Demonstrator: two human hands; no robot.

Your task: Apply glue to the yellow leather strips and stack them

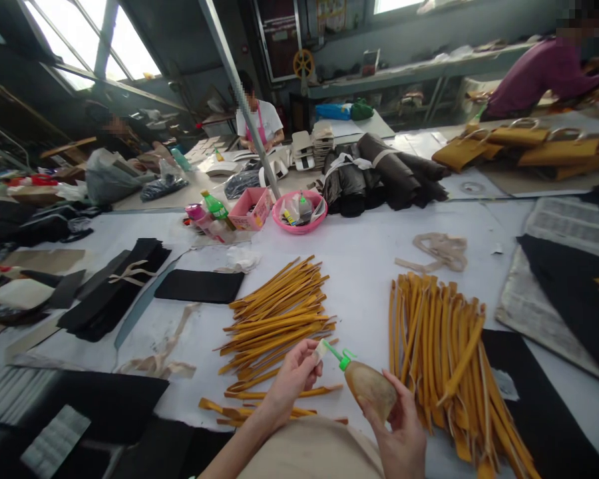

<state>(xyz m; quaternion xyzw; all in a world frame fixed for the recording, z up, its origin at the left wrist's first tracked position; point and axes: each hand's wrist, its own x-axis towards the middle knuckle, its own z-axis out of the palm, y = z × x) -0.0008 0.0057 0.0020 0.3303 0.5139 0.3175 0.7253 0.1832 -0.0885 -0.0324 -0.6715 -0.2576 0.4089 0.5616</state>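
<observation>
My right hand (pixel 402 422) is wrapped round a squeeze glue bottle (pixel 370 388), brownish and cloudy with a green nozzle cap. The bottle lies tilted, its thin green nozzle pointing left. Between the thumb and fingers of my left hand (pixel 295 374) is a small whitish piece (pixel 321 348), which the nozzle tip meets or nearly meets. I cannot make out what the piece is made of. Just beyond my left hand lies a spread of narrow mustard-yellow straps (pixel 279 319). A second, thicker bunch of yellow straps (pixel 432 339) is to the right of the bottle.
Behind the straps stand a pink basket (pixel 299 229), a pink box (pixel 249 209) and a green-capped bottle (pixel 215 206). Dark rolls (pixel 392 169) lie further back. Black stacked pieces (pixel 199 286) are on the left. Yellow bags (pixel 509 146) sit far right. Several people work beyond.
</observation>
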